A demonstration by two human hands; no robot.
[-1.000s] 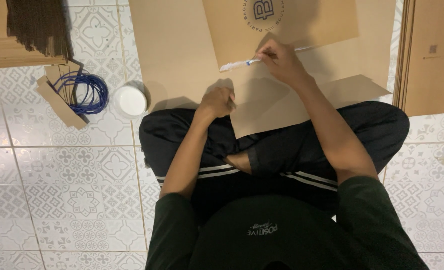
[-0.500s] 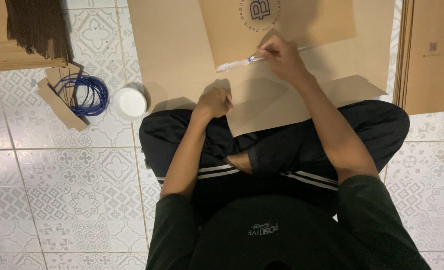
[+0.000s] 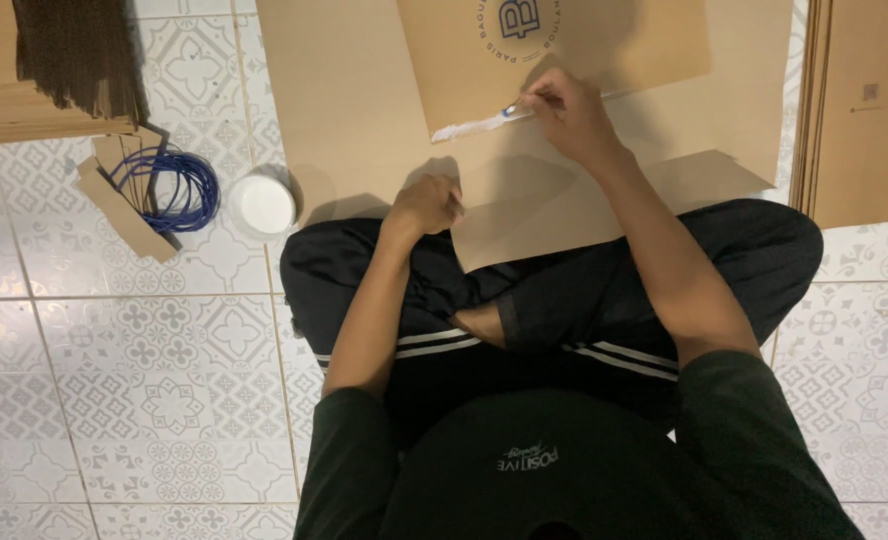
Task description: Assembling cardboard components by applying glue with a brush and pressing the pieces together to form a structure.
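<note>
Item under work: flat brown paper bag blank [image 3: 564, 150], lying on the tiled floor [image 3: 164, 380] in front of the seated person, its near edge lapping onto the crossed legs. An upper folded panel [image 3: 604, 50] w/ a round printed emblem lies on top of it; the panel's lower edge carries a white smear [image 3: 469, 128], prob. glue.

Right hand [image 3: 569, 120]: fingers pinched shut on a thin brush or applicator [image 3: 514, 111], blue near the grip, tip at the white smear.
Left hand [image 3: 426, 205]: curled nearly closed, pressing on the near-left corner of the sheet; whether it grips anything cannot be told.

Handling, judged: sheet is light, thin, semi-stiff; will crease if bent sharply and slide on smooth tile unless pinned. Best held flat by edges or corners, clear of the wet strip. Applicator is light, a fingertip pinch suffices.

Surroundings: white round tub [image 3: 264, 204] just left of the sheet, near the left hand; blue cord coil [image 3: 169, 185] on card strips [image 3: 124, 205] further left; stack of brown sheets [image 3: 864, 110] at right; dark corrugated stack [image 3: 74, 55] top left.

Not verifiable: applicator tip shape, tub contents, far end of sheet (cut off at top), emblem partly cropped, both stacks run out of frame.
</note>
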